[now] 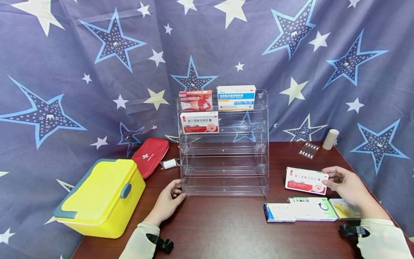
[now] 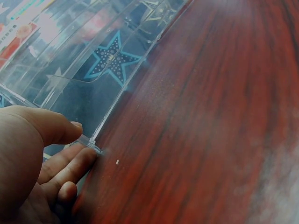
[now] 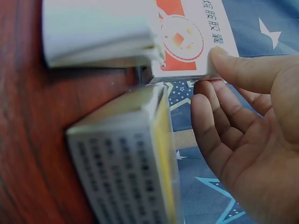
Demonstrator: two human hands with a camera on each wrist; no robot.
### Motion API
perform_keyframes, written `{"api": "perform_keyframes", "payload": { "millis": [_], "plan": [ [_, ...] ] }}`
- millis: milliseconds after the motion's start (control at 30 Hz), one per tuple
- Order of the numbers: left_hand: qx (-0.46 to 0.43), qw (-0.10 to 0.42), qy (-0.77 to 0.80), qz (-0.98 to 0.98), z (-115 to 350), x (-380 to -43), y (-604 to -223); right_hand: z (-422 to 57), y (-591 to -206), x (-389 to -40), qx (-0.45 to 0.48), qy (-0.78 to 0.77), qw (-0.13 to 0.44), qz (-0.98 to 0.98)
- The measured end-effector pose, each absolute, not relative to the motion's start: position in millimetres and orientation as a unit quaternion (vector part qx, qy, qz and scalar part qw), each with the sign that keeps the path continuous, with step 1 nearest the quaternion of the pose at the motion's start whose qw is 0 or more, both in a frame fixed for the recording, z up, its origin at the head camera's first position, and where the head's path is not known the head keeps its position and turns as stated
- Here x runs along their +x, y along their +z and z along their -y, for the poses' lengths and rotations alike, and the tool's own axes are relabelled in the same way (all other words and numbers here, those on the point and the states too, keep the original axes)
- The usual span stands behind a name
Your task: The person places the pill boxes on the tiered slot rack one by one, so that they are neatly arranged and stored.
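My right hand [image 1: 346, 185] pinches the right end of a white-and-red medicine box [image 1: 306, 180] between thumb and fingers, at the right of the table. In the right wrist view the thumb [image 3: 243, 70] lies on the box's printed face. A clear acrylic display rack [image 1: 223, 190] with several tiers stands mid-table, and my left hand [image 1: 168, 201] grips its lower left front corner; thumb and fingers hold that edge in the left wrist view. The rack carries a red box [image 1: 195, 101] and a blue-and-white box [image 1: 236, 98] on top, with a similar white-and-red box [image 1: 199, 122] one tier below.
Nearer me at right lie a blue-and-white box [image 1: 280, 212], a green-and-white box [image 1: 313, 209] and a yellowish box [image 1: 345, 209]. Behind are a swab pack [image 1: 308, 150] and a bandage roll [image 1: 330, 139]. Left are a yellow case [image 1: 103, 194], a red pouch [image 1: 150, 156] and a small wrapped roll [image 1: 169, 164].
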State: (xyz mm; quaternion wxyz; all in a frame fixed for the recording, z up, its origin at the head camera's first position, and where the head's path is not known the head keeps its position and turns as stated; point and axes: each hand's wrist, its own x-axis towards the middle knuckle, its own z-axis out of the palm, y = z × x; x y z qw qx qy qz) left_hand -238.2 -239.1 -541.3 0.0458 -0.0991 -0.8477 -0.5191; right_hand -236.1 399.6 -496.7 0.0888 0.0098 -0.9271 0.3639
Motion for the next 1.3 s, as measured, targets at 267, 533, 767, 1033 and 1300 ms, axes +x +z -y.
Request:
{"api": "perform_keyframes", "payload": {
  "millis": [267,533,767,1033,1300],
  "plan": [
    [-0.101,0.047,-0.520,0.847,240,-238,-541,-401,-491,-234,0.002,0.362,0.094,0.927],
    [-0.097,0.044,-0.520,0.848,240,-237,-541,-402,-471,-229,-0.009,0.387,0.145,0.910],
    [-0.093,0.050,-0.524,0.845,238,-238,-544,-388,-412,-223,0.007,0.419,0.254,0.872],
    [-0.093,0.062,-0.519,0.848,240,-240,-545,-338,-326,-244,0.047,0.491,0.297,0.817],
    [-0.104,0.054,-0.522,0.845,239,-239,-543,-271,-273,-291,0.123,0.490,0.306,0.807]
  ]
}}
